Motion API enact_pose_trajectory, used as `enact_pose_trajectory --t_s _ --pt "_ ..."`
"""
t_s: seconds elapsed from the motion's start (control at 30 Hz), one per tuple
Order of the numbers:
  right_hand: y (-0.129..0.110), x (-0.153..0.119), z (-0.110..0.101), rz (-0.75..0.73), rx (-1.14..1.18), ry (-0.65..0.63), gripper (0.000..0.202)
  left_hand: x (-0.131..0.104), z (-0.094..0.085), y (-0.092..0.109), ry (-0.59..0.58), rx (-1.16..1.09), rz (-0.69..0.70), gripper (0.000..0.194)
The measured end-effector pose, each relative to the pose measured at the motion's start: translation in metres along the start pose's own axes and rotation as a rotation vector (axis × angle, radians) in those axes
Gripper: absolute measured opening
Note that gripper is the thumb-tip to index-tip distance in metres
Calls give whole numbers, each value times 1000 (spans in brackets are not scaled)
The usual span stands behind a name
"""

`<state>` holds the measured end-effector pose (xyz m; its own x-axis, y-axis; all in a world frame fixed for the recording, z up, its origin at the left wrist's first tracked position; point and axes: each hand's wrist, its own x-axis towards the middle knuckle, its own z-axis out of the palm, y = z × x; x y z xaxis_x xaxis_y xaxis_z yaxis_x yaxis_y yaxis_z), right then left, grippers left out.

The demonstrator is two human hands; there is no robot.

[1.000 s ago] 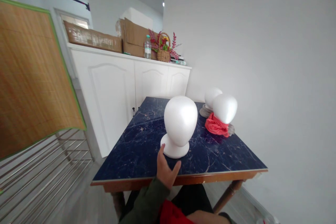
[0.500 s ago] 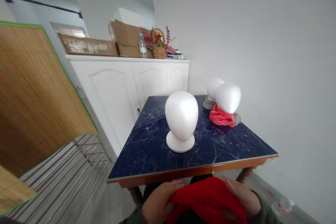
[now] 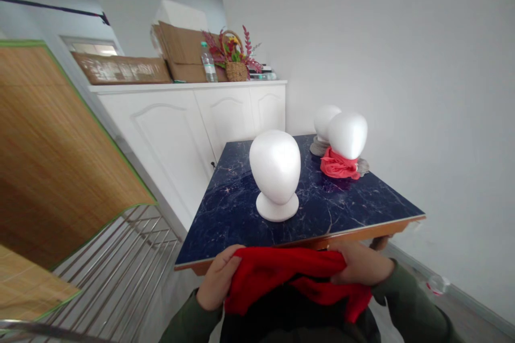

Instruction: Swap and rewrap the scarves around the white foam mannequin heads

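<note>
A red cloth [image 3: 277, 268] is stretched between my two hands, just below the table's front edge. My left hand [image 3: 220, 277] grips its left end, with the thumb on top. On the right side my right hand [image 3: 358, 263] is closed round the cloth, whose loose part hangs beneath. A white foam head [image 3: 276, 169] stands upright on the dark blue marbled table [image 3: 233, 220], beyond the cloth and touched by neither hand.
Two more foam heads [image 3: 347, 135] stand at the table's back right, with coral cloth [image 3: 339, 164] round one base. Behind is a white cabinet [image 3: 169, 123] bearing boxes, a bottle and a flower basket. A metal rack [image 3: 120, 268] is at left.
Both hands have risen and moved apart, spreading the red cloth wider near the table edge. The view has shifted slightly.
</note>
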<state>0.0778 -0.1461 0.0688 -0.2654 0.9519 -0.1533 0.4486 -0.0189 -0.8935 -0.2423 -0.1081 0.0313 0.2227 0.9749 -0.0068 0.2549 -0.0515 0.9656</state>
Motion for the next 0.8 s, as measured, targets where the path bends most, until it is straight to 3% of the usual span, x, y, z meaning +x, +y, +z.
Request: enact_pose_trajectory --t_s 0.1,0.2,0.37,0.6,0.8 --pt "-3 2 -9 -35 -301 -4 18 7 -1 8 -201 20 -18 33" --pt "-7 -1 -19 -38 -390 61 23 13 -3 16 -279 202 56 32" --pt "-3 -5 -25 -70 -377 42 26 15 -5 22 -121 414 254 32" --pt "-2 -4 -25 -73 -350 0 33 14 -4 19 62 318 206 37" --pt "-11 -7 -26 -113 -332 60 36 13 -6 23 80 332 414 34"
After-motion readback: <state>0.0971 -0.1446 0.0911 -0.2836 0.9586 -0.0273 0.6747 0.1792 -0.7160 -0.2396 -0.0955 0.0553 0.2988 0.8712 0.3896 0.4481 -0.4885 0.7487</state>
